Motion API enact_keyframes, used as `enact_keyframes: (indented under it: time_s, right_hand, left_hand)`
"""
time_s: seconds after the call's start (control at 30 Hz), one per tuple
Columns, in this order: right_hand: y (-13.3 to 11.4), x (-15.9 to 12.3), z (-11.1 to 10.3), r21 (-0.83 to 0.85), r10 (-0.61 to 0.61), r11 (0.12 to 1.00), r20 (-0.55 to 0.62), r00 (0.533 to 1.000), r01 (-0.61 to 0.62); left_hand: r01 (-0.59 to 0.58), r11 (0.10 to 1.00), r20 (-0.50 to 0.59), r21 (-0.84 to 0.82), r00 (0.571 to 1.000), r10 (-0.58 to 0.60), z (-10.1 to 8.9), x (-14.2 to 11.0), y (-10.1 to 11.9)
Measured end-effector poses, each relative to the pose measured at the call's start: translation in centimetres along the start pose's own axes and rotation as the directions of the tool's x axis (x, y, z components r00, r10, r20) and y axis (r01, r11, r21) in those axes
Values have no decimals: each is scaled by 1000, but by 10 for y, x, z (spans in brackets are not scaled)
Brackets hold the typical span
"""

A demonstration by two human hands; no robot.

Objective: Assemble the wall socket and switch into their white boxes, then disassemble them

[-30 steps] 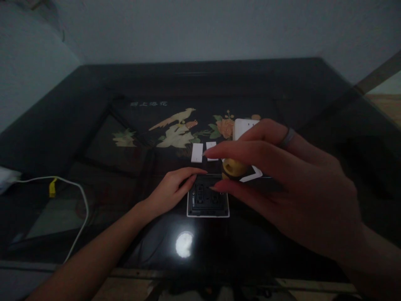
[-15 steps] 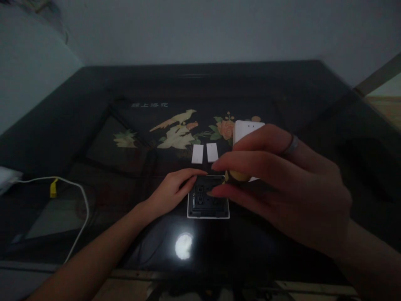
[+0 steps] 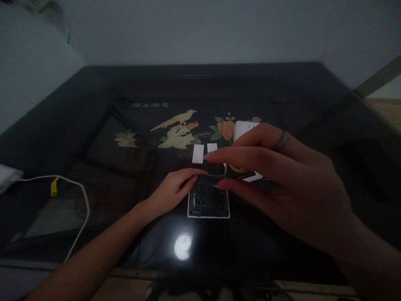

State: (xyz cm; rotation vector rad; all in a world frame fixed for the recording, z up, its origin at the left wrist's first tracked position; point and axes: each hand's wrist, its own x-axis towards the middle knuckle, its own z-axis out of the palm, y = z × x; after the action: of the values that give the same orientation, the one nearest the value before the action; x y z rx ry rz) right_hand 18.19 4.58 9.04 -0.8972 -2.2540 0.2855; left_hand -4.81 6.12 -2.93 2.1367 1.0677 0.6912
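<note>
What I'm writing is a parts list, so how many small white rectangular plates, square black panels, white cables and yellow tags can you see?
Small white rectangular plates: 2
Square black panel with a white rim: 1
Thin white cable: 1
Small yellow tag by the cable: 1
Total: 5

A glossy black table bearing a bird-and-flower picture fronts a grey wall; the dim floor at right seems wooden.

Dark switch base, touched at ten o'clock by left hand; yellow object, framed at two by right hand; white tiles, laid at twelve
</note>
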Motion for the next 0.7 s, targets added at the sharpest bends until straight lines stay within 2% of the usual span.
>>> enact_keyframes:
  time_s: [0.2, 0.4, 0.63, 0.7]
  right_hand:
    - [-1, 0, -6, 30, 33, 999, 135, 990, -37]
    - [-1, 0, 2, -73, 22, 997, -11, 1000, -23]
    - [-1, 1, -7, 14, 16, 1000, 127, 992, -17]
    - [0, -1, -6, 16, -2, 1000, 124, 992, 0]
  left_hand:
    - [22, 1000, 8, -3, 1000, -22, 1, 0, -1]
    - [6, 1000, 12, -7, 1000, -6, 0, -1, 0]
    - [5, 1000, 7, 9, 1000, -5, 2, -1, -4]
    - [-1, 1000, 0, 3, 1000, 1, 2, -1, -4]
